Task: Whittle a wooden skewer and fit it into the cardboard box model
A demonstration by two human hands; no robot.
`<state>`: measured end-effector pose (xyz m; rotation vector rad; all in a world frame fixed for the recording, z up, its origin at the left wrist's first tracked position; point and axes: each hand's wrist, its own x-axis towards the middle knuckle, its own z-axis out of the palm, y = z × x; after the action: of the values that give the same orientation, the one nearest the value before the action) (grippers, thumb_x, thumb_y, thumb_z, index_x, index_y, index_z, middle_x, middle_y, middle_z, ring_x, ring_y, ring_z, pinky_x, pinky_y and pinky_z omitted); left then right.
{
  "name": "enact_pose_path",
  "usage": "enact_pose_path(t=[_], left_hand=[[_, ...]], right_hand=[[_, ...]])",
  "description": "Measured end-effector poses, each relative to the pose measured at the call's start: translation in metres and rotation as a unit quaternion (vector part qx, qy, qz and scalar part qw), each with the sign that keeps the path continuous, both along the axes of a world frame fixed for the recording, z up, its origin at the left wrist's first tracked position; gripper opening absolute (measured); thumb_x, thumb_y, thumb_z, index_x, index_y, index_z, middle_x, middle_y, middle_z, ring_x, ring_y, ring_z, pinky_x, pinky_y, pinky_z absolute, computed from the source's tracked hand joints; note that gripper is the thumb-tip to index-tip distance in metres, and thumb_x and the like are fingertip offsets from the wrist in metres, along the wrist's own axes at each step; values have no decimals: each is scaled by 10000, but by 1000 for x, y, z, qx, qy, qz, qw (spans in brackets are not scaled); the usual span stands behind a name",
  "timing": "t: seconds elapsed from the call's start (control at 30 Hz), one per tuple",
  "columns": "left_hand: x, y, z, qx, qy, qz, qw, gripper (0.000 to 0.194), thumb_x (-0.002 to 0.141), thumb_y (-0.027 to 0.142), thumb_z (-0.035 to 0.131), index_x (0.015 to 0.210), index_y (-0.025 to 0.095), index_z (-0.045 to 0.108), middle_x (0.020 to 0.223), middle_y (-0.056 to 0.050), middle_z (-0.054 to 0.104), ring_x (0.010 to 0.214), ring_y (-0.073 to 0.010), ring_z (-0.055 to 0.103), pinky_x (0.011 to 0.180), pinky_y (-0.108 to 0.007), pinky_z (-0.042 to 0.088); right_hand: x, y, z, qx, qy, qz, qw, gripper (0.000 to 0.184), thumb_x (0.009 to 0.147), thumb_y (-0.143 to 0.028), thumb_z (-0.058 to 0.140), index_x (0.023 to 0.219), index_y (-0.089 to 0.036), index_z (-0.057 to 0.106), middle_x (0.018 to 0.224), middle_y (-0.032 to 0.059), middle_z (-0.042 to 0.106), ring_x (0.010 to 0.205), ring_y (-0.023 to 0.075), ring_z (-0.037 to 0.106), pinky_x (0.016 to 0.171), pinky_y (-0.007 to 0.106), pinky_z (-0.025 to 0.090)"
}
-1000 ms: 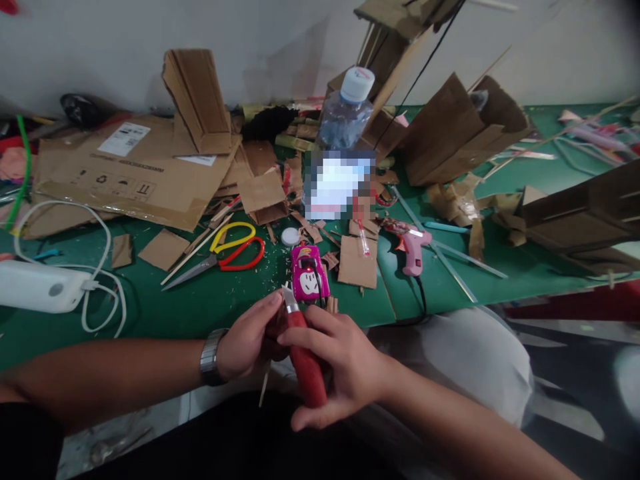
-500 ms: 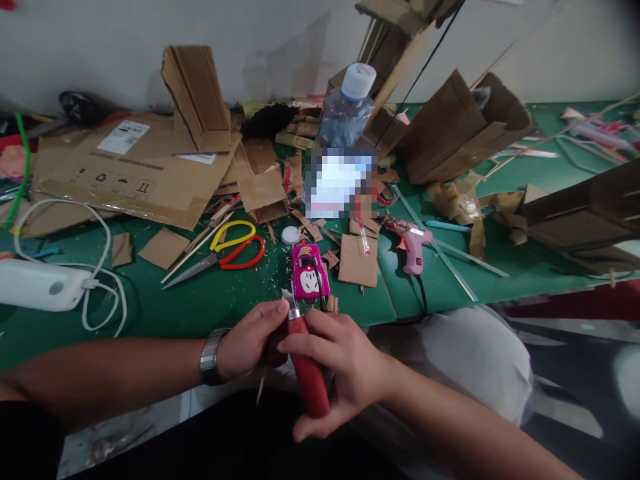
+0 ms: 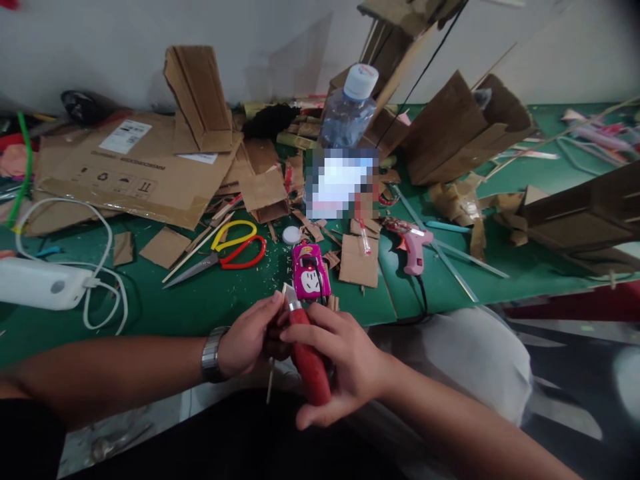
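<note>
My right hand (image 3: 345, 360) is wrapped round the red handle of a knife (image 3: 309, 363), its short metal blade pointing up and away from me. Close beside it, my left hand (image 3: 249, 337), with a metal watch at the wrist, is closed on a thin wooden stick (image 3: 271, 381). One end of the stick hangs below the fingers, and its tip seems to show by the blade. Just beyond the blade lies a pink power socket (image 3: 309, 272) with a small red light and a dark cord.
Scissors (image 3: 220, 253) with yellow and red handles lie left of the socket. A pink glue gun (image 3: 413, 247) is to the right. Behind stand a plastic bottle (image 3: 350, 117) and cardboard pieces (image 3: 200, 100). A white power bank (image 3: 40, 283) with a cable sits at left.
The blade and my left thumb have shifted slightly up, away from me. The stick's lower end has moved a little right. Both hands keep their holds.
</note>
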<state>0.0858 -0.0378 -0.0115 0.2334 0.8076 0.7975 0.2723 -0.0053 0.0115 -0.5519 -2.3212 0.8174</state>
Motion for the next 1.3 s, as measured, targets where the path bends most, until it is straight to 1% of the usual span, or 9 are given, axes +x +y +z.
enact_pose_path(t=[0.17,0.33,0.47,0.67,0.8,0.9,1.0,1.1,1.3], left_hand=[[1,2,2,7,1,1,1000,562,846,668,664,702,195,397,551,62,441,442,-66,360,426,-174,285],[2,2,6,-12,11,-8,1000,575,812,703,676,719,205,405,526,72,419,405,-61,316,384,-166,245],[1,3,6,-14,15,-6,1000,550,814,695,683,762,208,431,548,75,426,411,-53,296,383,-159,234],[1,4,8,-31,33,-9,999,591,767,722,709,754,217,404,538,81,398,415,-56,291,394,-168,227],[0,0,7,-10,17,-28,999,610,780,773,653,749,203,438,551,69,407,439,-59,306,417,-180,245],[-1,-3,4,33,14,-34,999,544,842,702,650,771,191,476,570,65,419,453,-61,329,426,-182,272],[-1,-3,3,57,17,-20,998,478,887,621,655,780,187,484,572,68,424,456,-59,339,423,-177,286],[0,-2,6,56,9,-15,998,483,886,617,660,768,187,475,559,73,422,444,-54,330,408,-169,276],[0,-1,12,25,3,-26,999,520,838,649,695,744,187,478,533,71,431,410,-53,334,386,-169,264]], right_hand=[[0,0,0,-1,9,1,1000,686,851,-790,523,1202,-202,573,857,11,581,676,136,492,536,256,331],[2,-1,-1,-13,10,3,1000,694,835,-792,543,1198,-202,580,840,10,571,671,135,484,534,256,329],[2,0,0,-9,11,-2,1000,676,843,-779,544,1189,-200,584,820,3,558,659,132,471,525,258,313],[1,-1,1,-6,17,9,1000,685,847,-784,537,1192,-194,587,853,15,581,684,137,502,540,260,342],[0,-1,1,4,18,12,1000,694,848,-806,509,1170,-197,594,832,6,569,659,130,482,524,255,320],[0,-1,1,10,12,14,1000,716,838,-833,485,1164,-205,593,820,-3,555,636,127,468,520,256,317],[0,-1,2,9,9,15,1000,725,836,-841,475,1165,-205,588,809,-9,545,624,125,461,526,258,325],[0,-1,2,5,13,20,1000,722,831,-833,496,1169,-201,582,809,-11,542,628,123,463,529,256,324],[1,-2,-1,5,-1,26,1000,734,774,-823,583,1182,-213,573,809,-17,533,620,122,457,533,256,336]])
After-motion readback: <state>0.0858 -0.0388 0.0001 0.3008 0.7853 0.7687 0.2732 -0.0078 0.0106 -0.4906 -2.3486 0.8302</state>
